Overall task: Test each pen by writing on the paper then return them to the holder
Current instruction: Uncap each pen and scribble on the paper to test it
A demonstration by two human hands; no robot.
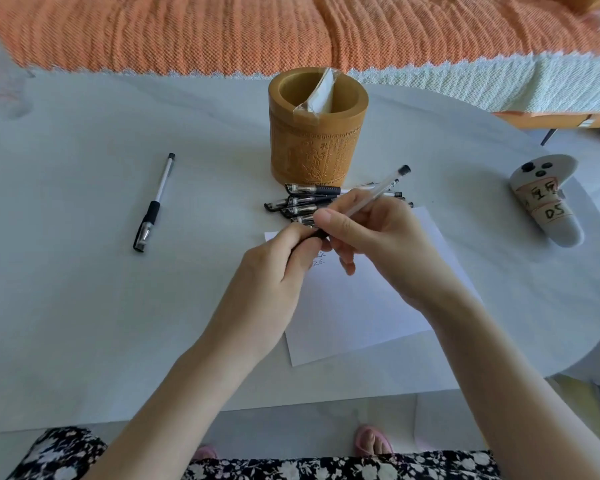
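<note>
Clear plastic pen (381, 189) mid-frame, and we have it in both hands: right hand (374, 244) curled round the barrel, left hand (274, 271) pinching its dark lower end, axis slanting to upper right, paper (361, 306) directly underneath, holder (312, 150) at upper centre

Label on white controller (548, 211): "DS". Carved holder (291, 143): "孔子". Writing on paper (354, 306) unreadable.

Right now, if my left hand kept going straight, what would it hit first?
Likely your right hand, just ahead of the left hand on the pen both hold; pen pile beyond, depth unclear.
</note>
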